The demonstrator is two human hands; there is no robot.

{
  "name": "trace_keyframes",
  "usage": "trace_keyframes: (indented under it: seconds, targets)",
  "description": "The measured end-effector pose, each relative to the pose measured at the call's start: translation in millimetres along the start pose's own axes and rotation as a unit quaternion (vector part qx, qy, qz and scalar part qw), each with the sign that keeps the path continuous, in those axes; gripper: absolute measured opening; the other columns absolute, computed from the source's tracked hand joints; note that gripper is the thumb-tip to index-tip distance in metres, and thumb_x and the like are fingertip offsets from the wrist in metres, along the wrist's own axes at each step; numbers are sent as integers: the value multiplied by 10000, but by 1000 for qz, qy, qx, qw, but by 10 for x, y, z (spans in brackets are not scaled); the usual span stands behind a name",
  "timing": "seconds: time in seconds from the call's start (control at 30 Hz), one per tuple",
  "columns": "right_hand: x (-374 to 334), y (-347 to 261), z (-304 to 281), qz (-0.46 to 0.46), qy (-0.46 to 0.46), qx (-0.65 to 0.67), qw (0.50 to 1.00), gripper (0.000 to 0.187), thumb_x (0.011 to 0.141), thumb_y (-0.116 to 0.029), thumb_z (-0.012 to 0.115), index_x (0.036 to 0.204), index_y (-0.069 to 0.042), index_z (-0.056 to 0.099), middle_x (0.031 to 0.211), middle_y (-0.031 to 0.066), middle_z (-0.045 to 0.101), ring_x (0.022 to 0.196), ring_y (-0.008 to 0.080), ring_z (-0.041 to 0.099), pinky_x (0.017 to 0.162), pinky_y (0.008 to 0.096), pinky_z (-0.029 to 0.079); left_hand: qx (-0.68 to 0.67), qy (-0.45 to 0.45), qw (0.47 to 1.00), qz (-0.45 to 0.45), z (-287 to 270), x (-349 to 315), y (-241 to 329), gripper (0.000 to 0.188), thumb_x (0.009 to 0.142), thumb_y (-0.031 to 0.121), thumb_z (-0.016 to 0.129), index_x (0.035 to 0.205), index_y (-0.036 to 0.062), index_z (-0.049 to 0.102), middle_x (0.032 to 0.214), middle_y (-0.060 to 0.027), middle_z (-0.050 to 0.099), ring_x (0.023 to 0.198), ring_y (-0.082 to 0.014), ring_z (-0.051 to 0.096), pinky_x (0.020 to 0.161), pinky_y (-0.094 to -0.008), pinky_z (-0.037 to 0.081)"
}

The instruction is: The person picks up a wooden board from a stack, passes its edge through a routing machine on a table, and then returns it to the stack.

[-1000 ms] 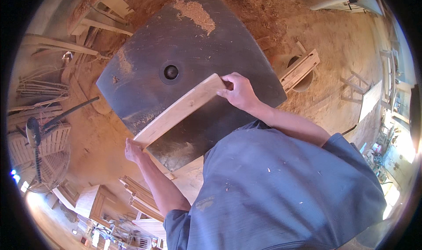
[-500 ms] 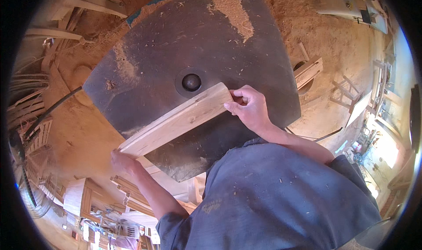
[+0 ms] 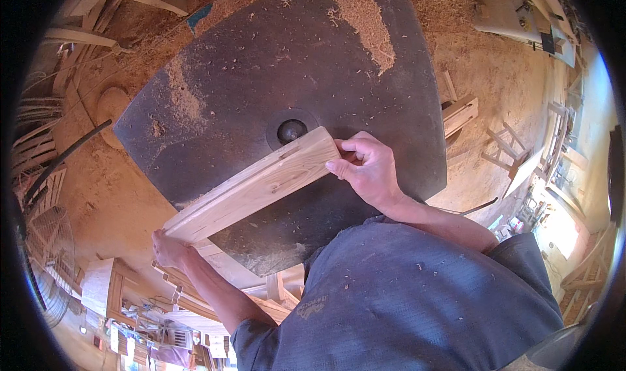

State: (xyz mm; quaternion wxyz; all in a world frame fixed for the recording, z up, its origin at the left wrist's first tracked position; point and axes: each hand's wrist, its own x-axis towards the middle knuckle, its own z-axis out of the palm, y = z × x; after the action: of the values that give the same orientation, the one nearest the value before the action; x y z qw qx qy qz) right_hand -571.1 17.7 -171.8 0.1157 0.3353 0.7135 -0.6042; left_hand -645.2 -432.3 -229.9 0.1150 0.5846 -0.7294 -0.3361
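A pale wooden board (image 3: 261,191) stands on edge across the dark machine table (image 3: 228,97), slanting from lower left to upper right. A groove or slot shows along its upper edge. My left hand (image 3: 171,248) is closed round the board's left end, which sticks out past the table's edge. At the other end, my right hand (image 3: 366,165) pinches the board between thumb and fingers. Just behind the board's right part sits a round dark spindle (image 3: 291,131) in a circular opening of the table. The board hides part of the ring around it.
Wood shavings (image 3: 365,25) lie in patches on the far part of the table. A wooden piece (image 3: 460,115) stands beyond the table's right edge, with a small wooden frame (image 3: 505,146) farther right. Sawdust covers the floor (image 3: 124,182). At left is a wire fan guard (image 3: 55,266).
The board has slid slightly to the left along its length, and both my hands have moved with it. My grip at each end looks the same.
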Motion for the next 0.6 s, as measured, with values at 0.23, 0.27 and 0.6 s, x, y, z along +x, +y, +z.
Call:
trace_keyframes:
  seconds: [0.23,0.27,0.6]
  targets:
    - [40,-5,63,-42,1,-39,998,291,862,-48,867,1089,93,754,969,76,662,756,112,694,634,253,565,5,4,1000,12,-4,133,-123,273,854,192,698,925,-64,759,938,-137,728,815,-281,673,741,-441,544]
    - [52,-24,57,-39,1,-44,998,283,861,-47,867,1079,94,754,963,76,662,755,112,694,633,254,564,-23,5,1000,8,9,105,-120,263,850,192,703,911,-58,760,921,-132,724,805,-275,668,735,-438,541]
    - [-1,-203,100,-58,-37,-85,994,265,794,-90,895,981,60,780,880,84,665,709,131,660,644,279,542,57,51,997,15,-453,317,-240,258,859,190,704,948,-47,753,893,-137,720,737,-262,660,635,-407,535]
